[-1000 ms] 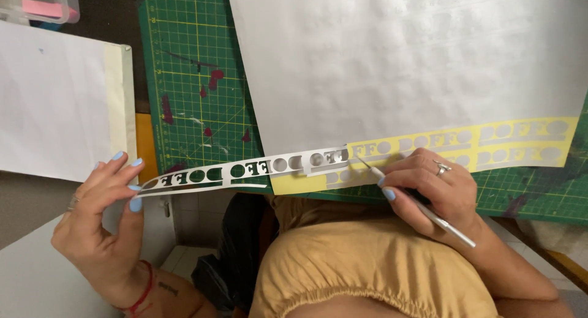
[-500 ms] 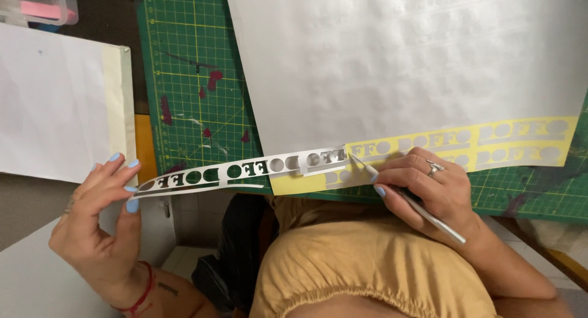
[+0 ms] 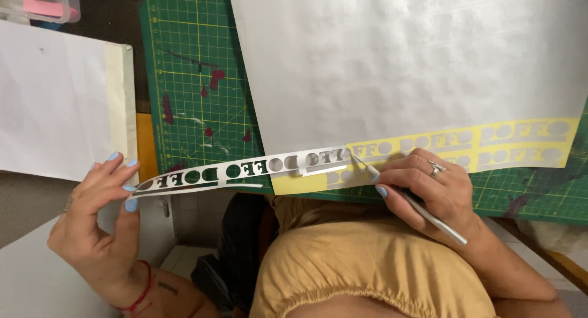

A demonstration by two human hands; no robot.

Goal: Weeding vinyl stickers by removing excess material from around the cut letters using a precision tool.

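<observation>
Two hands share the peeling step: the left hand [image 3: 101, 223] pinches the free end of a long white cut-out vinyl strip [image 3: 245, 170], while the right hand [image 3: 438, 192] grips a slim silver weeding tool [image 3: 416, 208]. Its tip meets the strip where it leaves the yellow backing sheet [image 3: 465, 148] on the green cutting mat [image 3: 196, 79]. Further lifting seems to call for a slow, low, even pull.

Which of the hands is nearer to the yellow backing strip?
The right. The right hand rests on the yellow backing strip, holding a thin silver tool; the left hand pinches the peeled white strip's far end.

The peeled white strip [image 3: 245, 169] has grown longer, tool tip [image 3: 354, 159] shifted left.
</observation>
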